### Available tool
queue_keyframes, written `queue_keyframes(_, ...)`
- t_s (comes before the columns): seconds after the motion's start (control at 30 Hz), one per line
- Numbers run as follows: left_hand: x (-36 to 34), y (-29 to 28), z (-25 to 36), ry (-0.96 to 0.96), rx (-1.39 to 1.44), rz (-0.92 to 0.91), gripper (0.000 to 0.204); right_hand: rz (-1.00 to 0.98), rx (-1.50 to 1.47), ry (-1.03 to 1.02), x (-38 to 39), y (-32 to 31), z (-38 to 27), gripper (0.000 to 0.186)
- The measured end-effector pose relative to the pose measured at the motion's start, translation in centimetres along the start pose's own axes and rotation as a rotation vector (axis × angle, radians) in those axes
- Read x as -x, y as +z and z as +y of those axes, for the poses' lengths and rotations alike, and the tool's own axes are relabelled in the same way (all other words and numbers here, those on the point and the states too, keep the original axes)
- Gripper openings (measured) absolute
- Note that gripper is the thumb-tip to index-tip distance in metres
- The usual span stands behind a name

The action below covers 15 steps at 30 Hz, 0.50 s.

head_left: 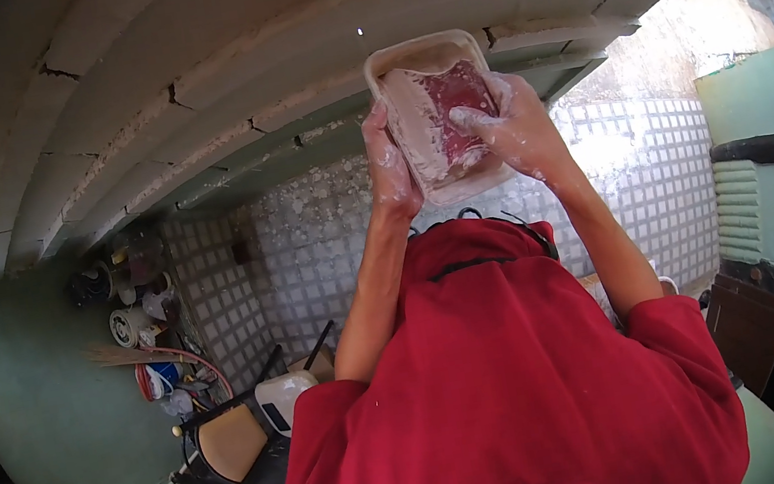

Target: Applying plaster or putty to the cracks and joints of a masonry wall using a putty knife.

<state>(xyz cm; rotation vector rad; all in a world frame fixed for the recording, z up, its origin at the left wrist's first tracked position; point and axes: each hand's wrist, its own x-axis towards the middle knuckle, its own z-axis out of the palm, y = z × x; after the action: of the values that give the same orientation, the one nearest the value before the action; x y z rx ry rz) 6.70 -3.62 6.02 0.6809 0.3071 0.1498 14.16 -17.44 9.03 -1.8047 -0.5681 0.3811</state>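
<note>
A pale rectangular tray [375, 58] is held up in front of me, tilted so that its inside shows. Smooth whitish paste or powder [410, 117] covers its left part, and a dark red surface [454, 89] shows on the right, speckled with white. My left hand [389, 163] is closed on the tray's left edge. On the right edge, my right hand [519, 128] grips the rim, its thumb reaching over the red area. White residue coats both hands. What the red surface is made of, I cannot tell.
A wall of pale blocks [211, 87] with cracked, gapped joints curves overhead and ahead. Below lies a tiled floor [303, 225] with white splashes. To the left stand buckets [129, 326], a straw broom [117, 357] and a tan-backed chair [232, 444]. A green wall [760, 102] rises at right.
</note>
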Motion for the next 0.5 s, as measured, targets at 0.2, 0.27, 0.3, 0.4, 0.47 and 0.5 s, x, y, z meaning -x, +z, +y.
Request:
queue_keyframes(0.2,-0.2,-1.1,-0.5,0.016,-0.037,0.000,0.062,-0.068,-0.038,0.083,-0.3,0.6,1.3,0.024)
queue_keyframes(0.27,-0.5,-1.6,-0.7,-0.020,-0.042,0.030,0.062,-0.120,-0.179,0.120,-0.4,0.6,1.1,0.024)
queue_keyframes(0.3,-0.6,-1.8,-0.7,-0.054,-0.045,0.058,0.061,-0.172,-0.319,0.154,-0.4,0.6,0.9,0.024)
queue_keyframes(0.4,-0.7,-2.1,-0.5,-0.048,-0.018,0.014,0.062,-0.210,-0.303,0.189,-0.4,0.6,0.6,0.025)
queue_keyframes(0.47,-0.6,-2.2,-0.5,-0.069,-0.015,0.007,0.063,-0.222,-0.352,0.205,-0.3,0.5,0.7,0.026)
queue_keyframes(0.5,-0.6,-2.3,-0.5,-0.088,-0.012,0.005,0.064,-0.239,-0.401,0.222,-0.2,0.4,0.9,0.026)
